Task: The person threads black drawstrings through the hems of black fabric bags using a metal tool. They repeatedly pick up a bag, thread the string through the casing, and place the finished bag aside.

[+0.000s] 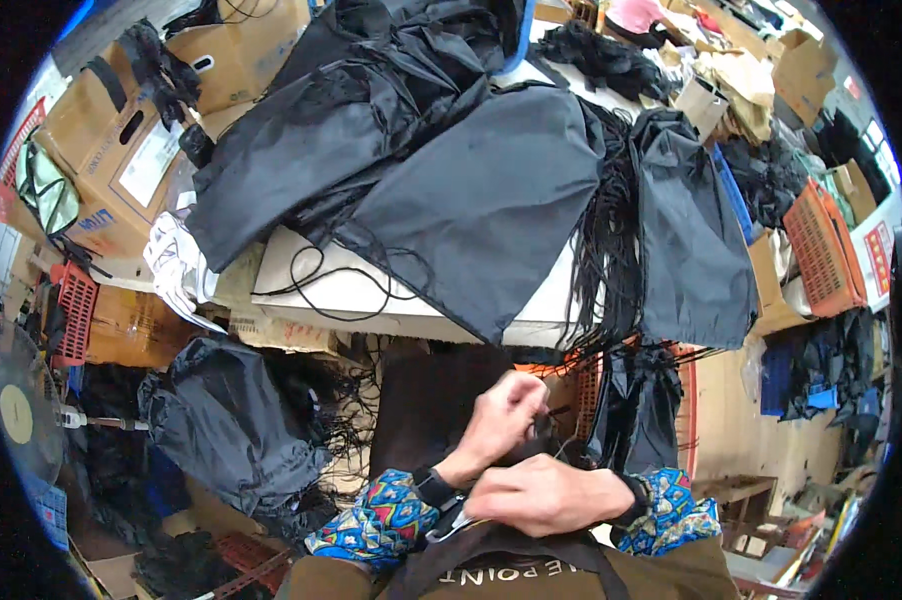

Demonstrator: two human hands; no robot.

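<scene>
A black fabric drawstring bag [481,190] lies on the white tabletop, its pointed corner hanging at the near edge. In front of that corner, close to my body, my left hand [496,422] is raised with its fingers curled in a pinch. My right hand [549,495] is closed just below and to the right of it, fingers folded inward. Thin dark strands show between the two hands, but what the fingers hold is hidden. Under the right hand's fingertips, a small white piece [458,521] shows against my dark apron [511,560].
More black bags [311,150] are heaped at the table's far left. A bundle of black cords [606,230] hangs beside another bag [686,230] on the right. Cardboard boxes [106,165] and an orange crate [823,248] flank the table [311,270]. A black bag [236,425] hangs lower left.
</scene>
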